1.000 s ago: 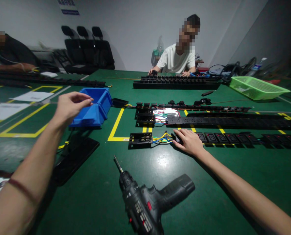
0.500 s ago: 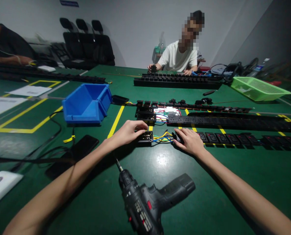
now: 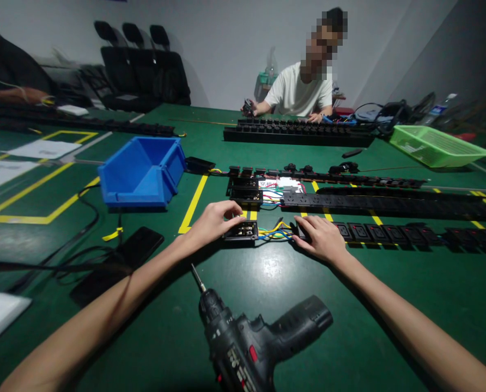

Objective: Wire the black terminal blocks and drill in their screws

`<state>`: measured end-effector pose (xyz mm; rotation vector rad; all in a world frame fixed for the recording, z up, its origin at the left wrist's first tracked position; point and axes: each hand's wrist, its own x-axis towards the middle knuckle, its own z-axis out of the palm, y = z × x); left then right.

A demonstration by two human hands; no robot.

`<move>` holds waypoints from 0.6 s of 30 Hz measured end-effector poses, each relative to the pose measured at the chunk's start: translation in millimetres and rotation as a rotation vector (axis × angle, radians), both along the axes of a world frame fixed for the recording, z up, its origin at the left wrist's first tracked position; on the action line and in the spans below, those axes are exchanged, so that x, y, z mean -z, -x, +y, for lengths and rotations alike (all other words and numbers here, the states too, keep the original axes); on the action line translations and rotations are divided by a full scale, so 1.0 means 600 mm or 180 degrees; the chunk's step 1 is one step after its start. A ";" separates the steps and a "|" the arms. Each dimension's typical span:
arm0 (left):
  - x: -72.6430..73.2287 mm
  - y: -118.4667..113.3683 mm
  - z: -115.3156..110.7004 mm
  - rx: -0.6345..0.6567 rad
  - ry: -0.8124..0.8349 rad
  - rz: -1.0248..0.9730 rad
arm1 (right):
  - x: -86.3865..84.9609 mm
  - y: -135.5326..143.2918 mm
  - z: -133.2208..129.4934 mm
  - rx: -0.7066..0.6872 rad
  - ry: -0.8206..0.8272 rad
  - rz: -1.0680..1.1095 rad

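Our left hand (image 3: 216, 222) is at the far-left side of the small black box (image 3: 251, 234), thumb and fingers bent close together; we cannot tell whether they pinch anything. If they do, a loose grip could drop it among the metal parts. Our right hand (image 3: 320, 235) lies with fingers loosely spread over the left end of the socket row (image 3: 377, 233), right of the box. Coloured wires (image 3: 279, 235) bridge the two, so pulling either apart could strain them. The drill (image 3: 237, 337) lies near us, where a low forearm could knock it
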<state>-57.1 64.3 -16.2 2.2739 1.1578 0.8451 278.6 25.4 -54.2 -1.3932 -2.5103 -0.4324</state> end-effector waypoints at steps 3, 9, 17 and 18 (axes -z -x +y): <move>0.014 0.019 0.025 -0.0311 0.0122 0.0065 | 0.000 0.000 0.001 -0.0020 -0.0006 -0.0001; 0.042 0.058 0.063 -0.0562 0.0319 0.0827 | 0.001 -0.001 0.002 0.0000 0.0021 -0.0024; 0.037 0.068 0.066 -0.0354 0.0521 0.1359 | 0.005 -0.003 0.003 0.0008 0.0043 -0.0003; 0.035 0.066 0.064 -0.0395 0.0380 0.1370 | 0.005 -0.003 0.003 0.0006 0.0041 -0.0008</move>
